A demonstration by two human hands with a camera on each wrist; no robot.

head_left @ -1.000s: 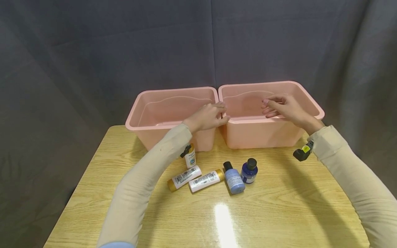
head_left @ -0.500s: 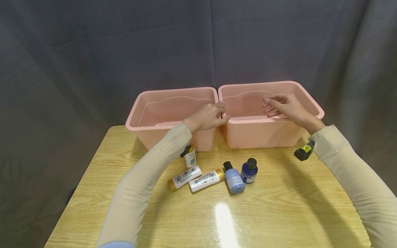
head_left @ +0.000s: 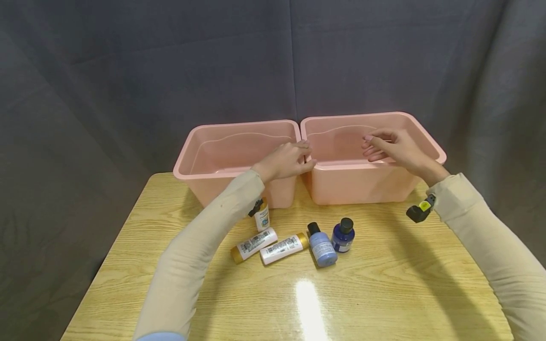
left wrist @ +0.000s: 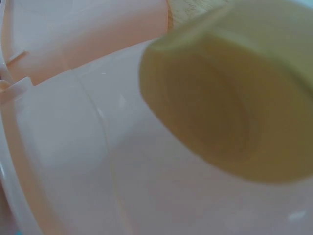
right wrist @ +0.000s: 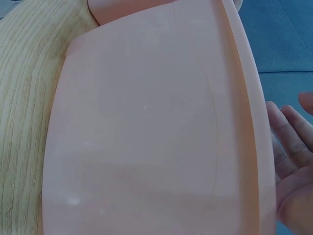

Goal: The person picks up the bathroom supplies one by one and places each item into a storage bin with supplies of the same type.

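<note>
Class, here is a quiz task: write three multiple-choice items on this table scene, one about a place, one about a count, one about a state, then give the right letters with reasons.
1. Where does the left hand rest?
A. on the near right corner of the left pink bin
B. on the table
C. on a bottle

2. How many blue bottles are there?
A. one
B. two
C. four

3. How does the dark blue bottle stand?
A. lying flat
B. upside down
C. upright

Key: 1 A, its fingers touch that bin's rim; 2 B, the dark one and the light blue bottle; 3 C, its black cap points up.
</note>
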